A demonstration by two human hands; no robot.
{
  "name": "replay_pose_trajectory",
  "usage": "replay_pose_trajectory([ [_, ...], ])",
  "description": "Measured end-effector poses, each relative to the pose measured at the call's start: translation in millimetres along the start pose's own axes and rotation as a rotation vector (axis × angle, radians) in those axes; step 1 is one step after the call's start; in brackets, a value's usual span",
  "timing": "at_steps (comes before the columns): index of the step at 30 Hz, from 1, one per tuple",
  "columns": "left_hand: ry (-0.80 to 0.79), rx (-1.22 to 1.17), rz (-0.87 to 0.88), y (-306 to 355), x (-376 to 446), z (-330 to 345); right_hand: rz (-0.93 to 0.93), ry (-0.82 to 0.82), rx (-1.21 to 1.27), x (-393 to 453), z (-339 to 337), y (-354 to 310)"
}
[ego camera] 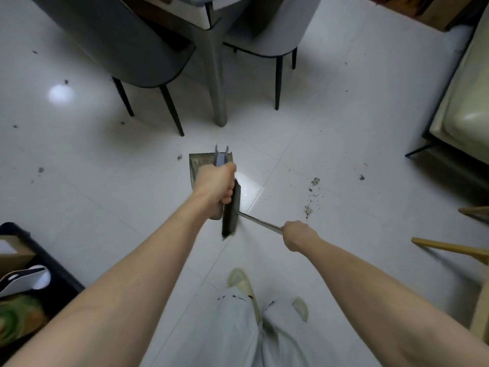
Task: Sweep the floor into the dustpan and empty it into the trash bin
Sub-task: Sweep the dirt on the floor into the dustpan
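- The left hand (215, 185) is curled tight round the upright handle of the dustpan (197, 161), fingers wrapped about the handle with the knuckles turned to the camera
- The dustpan stands on the white tiled floor (92, 160), just in front of the grey table leg (218, 83), with its grey tray showing beyond the left hand
- The right hand (297, 234) grips the metal handle of the broom (260, 223), fingers closed round it; this hand is to the right of the dustpan and nearer the person
- The dark broom head (232, 210) lies along the right edge of the dustpan, touching or just beside it; blur makes it hard to tell which
- A trail of crumbs and grit (311, 197) lies on the floor to the right of the dustpan, apart from the broom head
- Small dark specks (41, 170) are scattered on the floor to the left of the dustpan, and one lies close by its far left corner (179, 156)
- Beyond the dustpan, two grey chairs flank the table leg, one on the left (127, 41) and one on the right (272, 30)
- Nearer than the dustpan, the person's pale trousers (238, 327) and light slippers (239, 278) are seen from above
- A black-edged container (53, 263) with mixed contents sits well to the left of the dustpan, at the lower corner; what it is cannot be told
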State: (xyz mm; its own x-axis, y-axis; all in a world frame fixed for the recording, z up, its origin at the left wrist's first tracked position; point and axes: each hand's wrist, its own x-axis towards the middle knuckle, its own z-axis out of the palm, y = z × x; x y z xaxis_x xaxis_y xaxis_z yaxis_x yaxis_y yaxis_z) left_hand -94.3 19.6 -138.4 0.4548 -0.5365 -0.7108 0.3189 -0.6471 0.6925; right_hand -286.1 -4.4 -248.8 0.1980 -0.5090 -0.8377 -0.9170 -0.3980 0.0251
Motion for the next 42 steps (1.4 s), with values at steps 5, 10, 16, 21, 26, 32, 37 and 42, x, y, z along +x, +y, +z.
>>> replay_pose_trajectory([
  [5, -0.025, 0.035, -0.006, -2.4, 11.0, 32.6, 0.081, 0.051, 0.012, 6.2, -16.8, 37.7],
  [10, -0.044, 0.046, -0.034, 6.4, 26.1, 64.9, 0.162, 0.111, 0.048, 4.1, -32.1, 64.0],
  [16, -0.096, 0.018, -0.045, 29.6, 42.7, 102.7, 0.177, 0.142, 0.071, -6.2, -50.1, 107.0],
  [21, -0.201, -0.029, -0.112, 39.7, 48.3, 119.2, 0.100, 0.103, 0.047, 15.1, -62.5, 125.1],
  [26, -0.211, -0.107, -0.190, 40.7, 51.2, 143.7, 0.082, 0.059, 0.051, 38.9, -75.8, 148.5],
  [32, -0.233, -0.218, -0.299, 49.7, 53.6, 220.8, 0.115, 0.079, 0.071, 42.8, -96.9, 224.4],
  [37, -0.240, -0.166, -0.298, 48.2, 61.3, 296.4, 0.207, 0.086, 0.243, 9.4, -103.9, 290.2],
  [42, -0.252, -0.067, -0.292, 36.1, 58.2, 359.0, 0.386, -0.230, 1.170, -3.9, -100.7, 345.3],
])
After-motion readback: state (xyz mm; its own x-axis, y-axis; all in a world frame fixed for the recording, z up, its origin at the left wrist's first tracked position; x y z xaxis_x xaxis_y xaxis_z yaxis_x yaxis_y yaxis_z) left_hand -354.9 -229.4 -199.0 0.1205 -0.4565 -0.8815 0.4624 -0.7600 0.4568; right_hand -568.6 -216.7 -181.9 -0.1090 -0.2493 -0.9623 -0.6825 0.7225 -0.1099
